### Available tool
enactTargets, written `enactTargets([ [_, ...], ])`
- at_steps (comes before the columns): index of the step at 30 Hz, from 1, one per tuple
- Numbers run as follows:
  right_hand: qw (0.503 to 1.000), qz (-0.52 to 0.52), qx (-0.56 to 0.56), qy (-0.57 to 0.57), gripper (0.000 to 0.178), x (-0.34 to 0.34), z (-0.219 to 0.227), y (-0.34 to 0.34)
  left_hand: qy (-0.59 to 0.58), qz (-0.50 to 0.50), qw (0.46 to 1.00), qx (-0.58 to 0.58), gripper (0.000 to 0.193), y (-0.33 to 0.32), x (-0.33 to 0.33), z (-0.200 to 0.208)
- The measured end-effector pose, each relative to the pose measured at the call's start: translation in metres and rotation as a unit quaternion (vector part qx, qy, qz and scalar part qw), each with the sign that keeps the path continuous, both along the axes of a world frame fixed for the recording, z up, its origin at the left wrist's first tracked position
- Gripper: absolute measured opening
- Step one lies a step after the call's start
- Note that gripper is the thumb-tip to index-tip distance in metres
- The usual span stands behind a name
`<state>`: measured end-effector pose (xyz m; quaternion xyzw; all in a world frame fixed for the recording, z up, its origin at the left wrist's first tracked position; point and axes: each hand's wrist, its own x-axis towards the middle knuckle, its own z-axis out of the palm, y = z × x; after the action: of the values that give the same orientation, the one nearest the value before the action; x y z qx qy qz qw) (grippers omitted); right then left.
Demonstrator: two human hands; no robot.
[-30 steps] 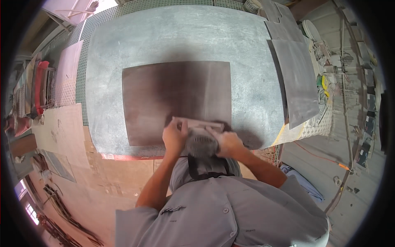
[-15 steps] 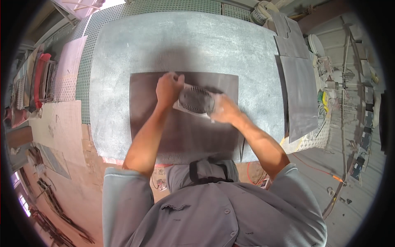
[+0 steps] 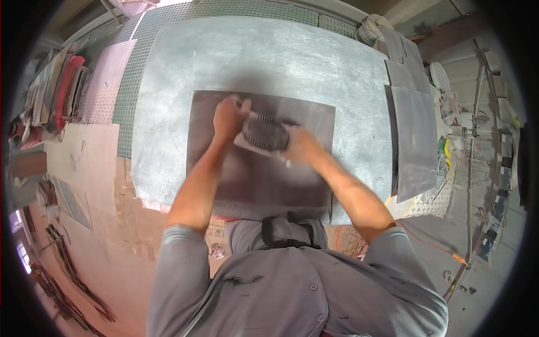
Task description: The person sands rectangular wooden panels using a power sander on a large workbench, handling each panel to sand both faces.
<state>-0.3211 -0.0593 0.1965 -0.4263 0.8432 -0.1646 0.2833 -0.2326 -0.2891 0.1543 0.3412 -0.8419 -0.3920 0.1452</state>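
Observation:
Between my two hands is a small pale rectangular plate (image 3: pixel 254 147) with a dark oval middle (image 3: pixel 267 135). A ring of dark, comb-like marks runs around that oval, though its exact kind I cannot make out. My left hand (image 3: pixel 229 119) is closed at the plate's upper left corner, with its fingertips partly hidden. Blurred by motion, my right hand (image 3: pixel 303 147) grips the right end. Beneath both hands lies a dark brown rectangular sheet (image 3: pixel 269 188), and whether the plate touches it I cannot tell.
The sheet rests on a large whitish-grey board (image 3: pixel 168 73) over green grating (image 3: pixel 126 121). Grey panels (image 3: pixel 414 135) lie along its right side, near a white bucket (image 3: pixel 375 29). Leaning boards (image 3: pixel 64 84) stand at left. An orange cable (image 3: pixel 432 241) crosses the floor at right.
The whole view has turned slightly, so the board and dark sheet sit further right and tilted. Both hands keep their hold on the plate, which has shifted slightly relative to the sheet.

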Motion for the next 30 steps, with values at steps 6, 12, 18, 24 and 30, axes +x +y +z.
enactTargets([
  [6, 0.985, 0.102, 0.118, -0.076, 0.089, 0.115, 0.040, 0.048, -0.037, 0.091, 0.992, 0.081, 0.033, 0.087, 0.163, 0.015],
  [12, 0.977, 0.149, 0.136, -0.070, 0.093, 0.141, 0.039, 0.055, -0.013, 0.148, 0.984, 0.098, 0.029, 0.114, 0.210, 0.013],
  [18, 0.994, 0.079, 0.070, -0.032, 0.088, 0.071, 0.034, -0.017, -0.032, 0.092, 0.994, 0.051, 0.030, 0.016, 0.110, 0.013],
  [24, 0.995, -0.006, -0.065, -0.070, 0.061, -0.007, 0.014, -0.094, -0.049, 0.008, 0.998, -0.030, 0.031, -0.094, -0.004, -0.004],
  [30, 0.995, -0.059, -0.037, -0.066, 0.036, -0.036, 0.019, -0.150, -0.017, -0.044, 0.998, -0.032, 0.035, -0.158, -0.056, -0.008],
])
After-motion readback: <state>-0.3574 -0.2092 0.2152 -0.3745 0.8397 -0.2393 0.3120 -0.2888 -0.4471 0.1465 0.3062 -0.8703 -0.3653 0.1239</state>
